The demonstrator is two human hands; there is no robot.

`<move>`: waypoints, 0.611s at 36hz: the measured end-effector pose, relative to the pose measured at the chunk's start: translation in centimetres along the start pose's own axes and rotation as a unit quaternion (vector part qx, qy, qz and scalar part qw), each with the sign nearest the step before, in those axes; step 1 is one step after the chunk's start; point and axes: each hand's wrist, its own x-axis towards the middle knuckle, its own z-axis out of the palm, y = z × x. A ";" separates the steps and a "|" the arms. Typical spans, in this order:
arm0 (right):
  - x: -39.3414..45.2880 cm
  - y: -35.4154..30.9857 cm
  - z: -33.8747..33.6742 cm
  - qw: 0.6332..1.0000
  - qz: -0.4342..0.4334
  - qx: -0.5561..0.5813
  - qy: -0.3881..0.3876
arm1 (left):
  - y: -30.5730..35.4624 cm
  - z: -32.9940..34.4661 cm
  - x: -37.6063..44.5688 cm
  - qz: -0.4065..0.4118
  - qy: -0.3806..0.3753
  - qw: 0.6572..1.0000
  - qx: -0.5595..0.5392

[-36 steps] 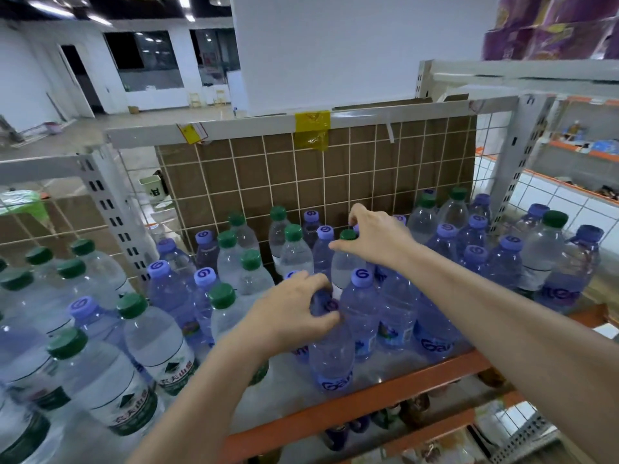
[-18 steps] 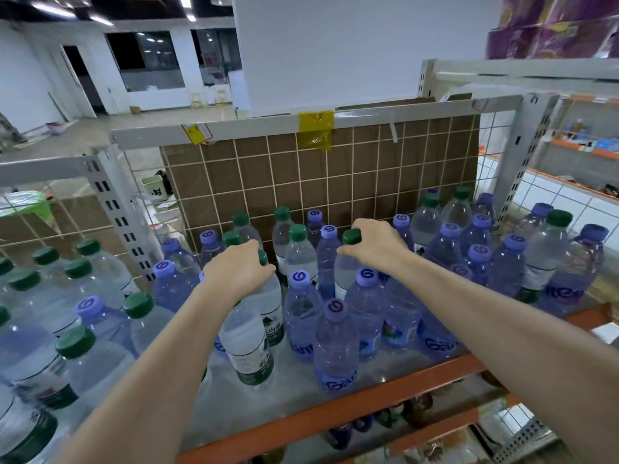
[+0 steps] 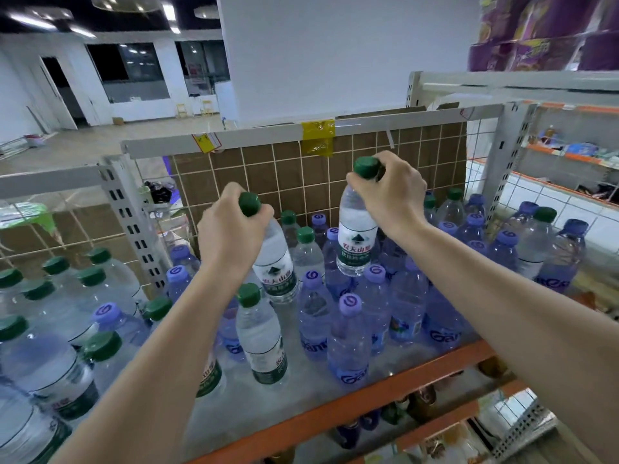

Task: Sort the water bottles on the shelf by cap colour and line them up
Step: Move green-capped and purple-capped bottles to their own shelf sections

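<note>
Each hand holds a green-capped water bottle by its neck, lifted above the shelf. My left hand (image 3: pixel 231 229) grips one green-capped bottle (image 3: pixel 276 266), which tilts slightly over the middle of the shelf. My right hand (image 3: pixel 390 192) holds the other green-capped bottle (image 3: pixel 356 239) higher, clear of the purple-capped bottles (image 3: pixel 348 339) standing below it. Another green-capped bottle (image 3: pixel 261 336) stands at the front among the purple ones. Several green-capped bottles (image 3: pixel 97 283) crowd the left side.
The shelf has an orange front edge (image 3: pixel 351 400) and a wire grid back (image 3: pixel 281 175) with brown board behind. A white upright post (image 3: pixel 134 222) stands at the left. More mixed bottles (image 3: pixel 536 242) stand at the far right. Lower shelves hold other goods.
Both hands have risen, each lifting a green-capped bottle off the shelf. A second ago my left hand held a purple-capped bottle at the front, which now stands alone.
</note>
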 end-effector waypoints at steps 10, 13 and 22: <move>-1.3 -5.5 -2.0 0.987 -0.121 0.081 0.072 | 3.6 -6.0 0.0 0.063 0.125 0.987 -0.081; -1.9 -6.9 -2.5 0.979 -0.142 0.113 0.092 | 4.4 -8.0 -0.8 0.076 0.163 0.980 -0.089; -4.9 -10.7 -3.6 0.964 -0.165 0.207 0.029 | 6.3 -14.3 -3.8 0.082 0.224 0.970 -0.045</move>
